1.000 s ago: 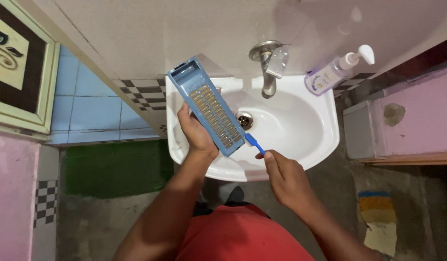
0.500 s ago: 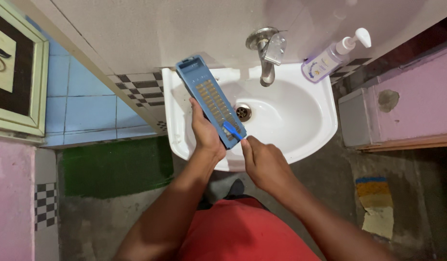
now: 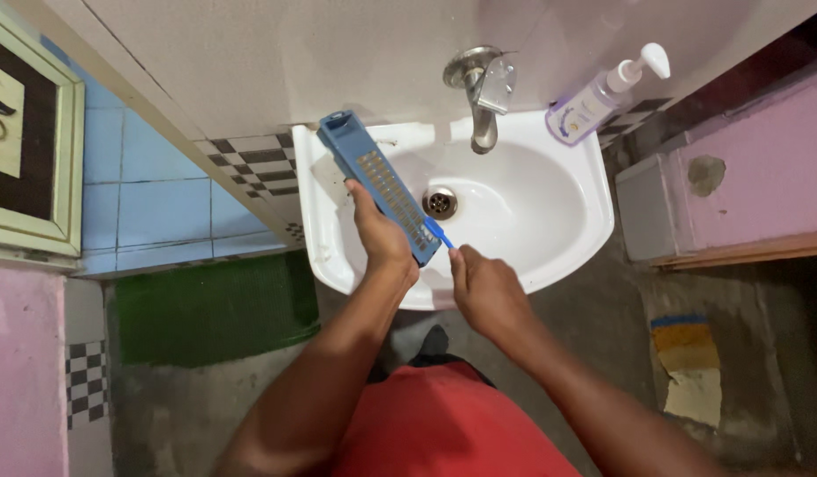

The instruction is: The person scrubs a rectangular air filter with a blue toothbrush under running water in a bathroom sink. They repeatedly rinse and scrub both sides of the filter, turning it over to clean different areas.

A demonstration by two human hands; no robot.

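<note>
Hands, two: left hand wraps one long blue slotted filter tilted over the white sink's front-left rim; right hand pinches one blue toothbrush touching the filter's lower end. One tap, one pump bottle at the back rim.

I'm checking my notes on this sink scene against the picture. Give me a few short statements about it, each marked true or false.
1. The left hand holds a long blue slotted filter panel. True.
2. The right hand holds a red sponge. False: it holds a small blue brush.
3. The panel is held over a white sink. True.
4. Water streams from the tap. False: none is visible.
5. A pump bottle stands at the sink's back right. True.
</note>
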